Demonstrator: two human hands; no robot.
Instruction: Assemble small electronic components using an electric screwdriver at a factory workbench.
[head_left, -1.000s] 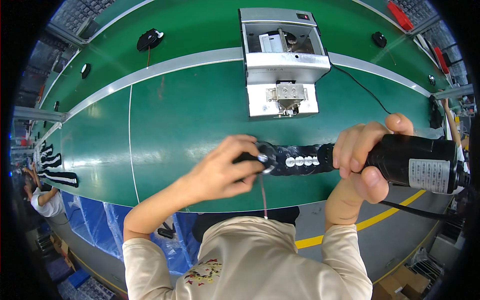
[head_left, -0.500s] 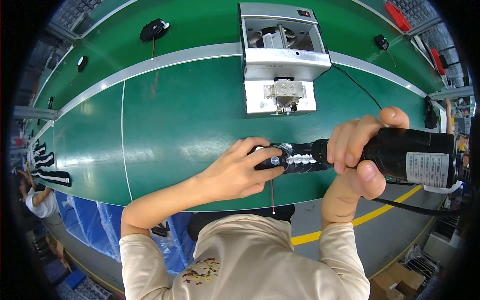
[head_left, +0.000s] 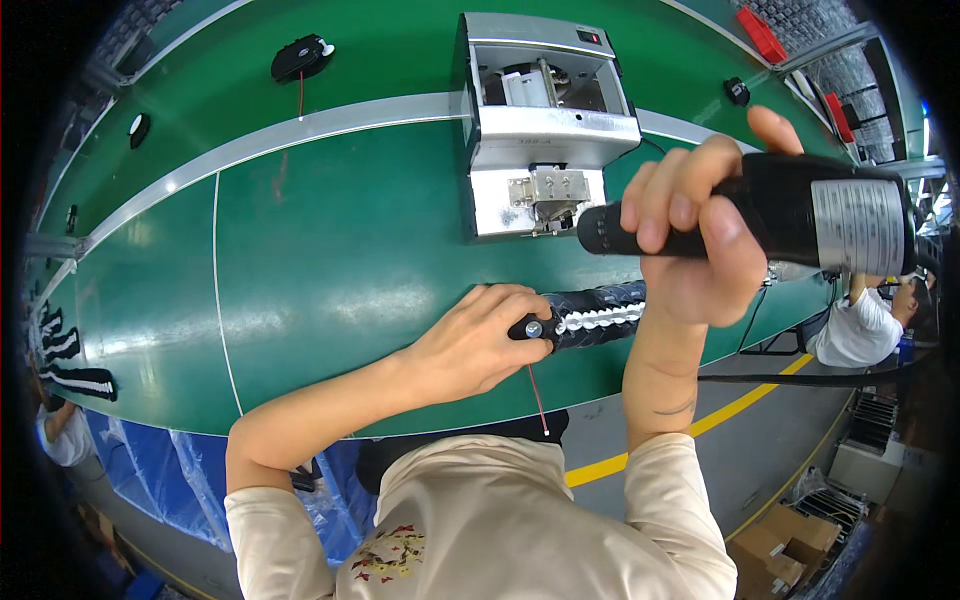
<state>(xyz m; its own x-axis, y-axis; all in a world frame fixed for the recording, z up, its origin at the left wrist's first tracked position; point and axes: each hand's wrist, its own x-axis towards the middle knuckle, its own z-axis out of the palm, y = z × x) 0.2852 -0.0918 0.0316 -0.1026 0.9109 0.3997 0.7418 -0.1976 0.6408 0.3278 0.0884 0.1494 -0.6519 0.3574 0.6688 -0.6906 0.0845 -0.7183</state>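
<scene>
A black electric screwdriver (head_left: 785,205) with a pale label is gripped in my right hand (head_left: 695,210), raised above the bench. Its nose points left, seen close beside the front of a silver screw feeder (head_left: 540,130); whether they touch I cannot tell. On the green bench lies a long black part (head_left: 595,300) with a row of whitish shapes along it and a round button at its left end. My left hand (head_left: 475,335) has its fingers closed around that end. A thin red wire (head_left: 538,395) hangs from the part toward me. My right arm hides the part's right end.
A black device (head_left: 300,60) with a red wire lies on the far strip beyond a metal rail (head_left: 330,118). Striped black-and-white pieces (head_left: 85,381) lie at the far left. Co-workers (head_left: 860,325) sit at both sides. A cable (head_left: 800,379) runs right.
My right hand has lifted the screwdriver off the black part, moving it up and away toward the screw feeder. My left hand stays on the part's end.
</scene>
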